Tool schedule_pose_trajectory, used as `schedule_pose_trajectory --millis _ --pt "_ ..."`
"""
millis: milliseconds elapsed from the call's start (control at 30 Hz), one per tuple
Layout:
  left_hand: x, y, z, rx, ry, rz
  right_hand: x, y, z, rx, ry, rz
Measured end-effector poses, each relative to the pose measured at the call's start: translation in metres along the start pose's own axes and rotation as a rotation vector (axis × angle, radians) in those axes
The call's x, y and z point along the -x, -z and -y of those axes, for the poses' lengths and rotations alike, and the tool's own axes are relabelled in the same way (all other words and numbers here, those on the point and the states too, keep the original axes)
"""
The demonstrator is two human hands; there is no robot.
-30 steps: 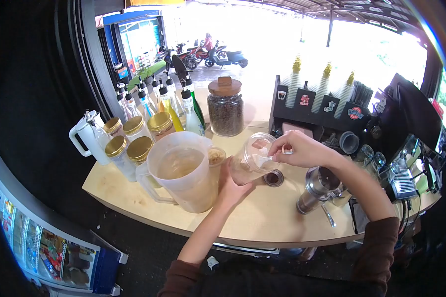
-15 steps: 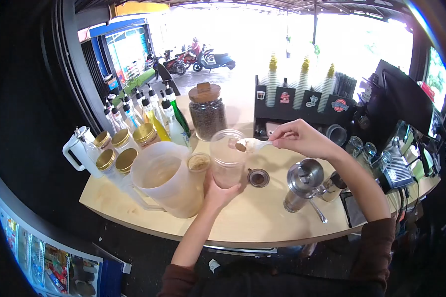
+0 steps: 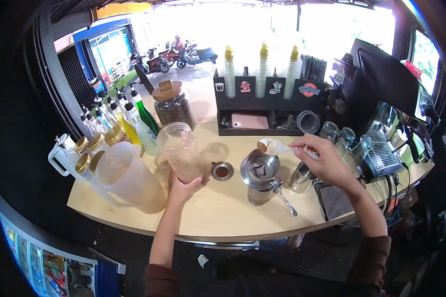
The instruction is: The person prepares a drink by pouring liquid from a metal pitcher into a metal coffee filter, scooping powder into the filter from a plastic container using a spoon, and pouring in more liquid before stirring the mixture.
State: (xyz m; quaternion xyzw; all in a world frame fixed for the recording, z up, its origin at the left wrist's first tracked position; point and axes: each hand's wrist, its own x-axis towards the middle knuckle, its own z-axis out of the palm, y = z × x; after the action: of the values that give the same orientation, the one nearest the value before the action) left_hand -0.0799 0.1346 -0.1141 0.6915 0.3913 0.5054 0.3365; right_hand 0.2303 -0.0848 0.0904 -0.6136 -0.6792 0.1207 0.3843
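Observation:
My left hand (image 3: 183, 187) is wrapped round the lower part of a tall clear plastic jar (image 3: 181, 153), which tilts slightly. Pinched in my right hand (image 3: 324, 159) is a white plastic spoon (image 3: 278, 148) with brown powder heaped on its tip. The spoon is over the rim of a metal drip coffee filter (image 3: 262, 172), seated on a glass (image 3: 258, 197). A metal handle (image 3: 286, 202) sticks out beside the glass toward me. Between jar and filter lies a small metal dish (image 3: 222, 171) with dark brown contents.
A frosted pitcher (image 3: 129, 173) stands left of the jar, with gold-lidded jars (image 3: 115, 134) and pump bottles (image 3: 126, 119) behind. A wood-lidded jar of dark beans (image 3: 174, 106) is at the back. A black cup organiser (image 3: 262, 111) and espresso machine (image 3: 381, 153) stand farther right.
My right hand has carried the loaded spoon from the clear jar's rim to above the drip filter. My view has turned right. The left hand still grips the jar.

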Motion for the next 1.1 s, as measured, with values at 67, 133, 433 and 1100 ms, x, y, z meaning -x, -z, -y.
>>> schedule_pose_trajectory --millis 67,133,433,1100 --pt "0.001 -0.002 -0.006 -0.005 0.009 -0.001 0.010 0.000 -0.008 0.019 0.035 -0.070" --pt "0.001 -0.004 -0.006 0.068 -0.003 0.007 0.018 0.001 -0.014 0.040 0.070 -0.068" --pt "-0.001 -0.005 0.003 -0.007 -0.007 -0.022 0.026 -0.001 -0.030 0.108 0.198 -0.085" --pt "-0.002 -0.002 -0.002 0.034 0.047 0.017 0.011 -0.020 -0.028 0.181 0.239 -0.166"
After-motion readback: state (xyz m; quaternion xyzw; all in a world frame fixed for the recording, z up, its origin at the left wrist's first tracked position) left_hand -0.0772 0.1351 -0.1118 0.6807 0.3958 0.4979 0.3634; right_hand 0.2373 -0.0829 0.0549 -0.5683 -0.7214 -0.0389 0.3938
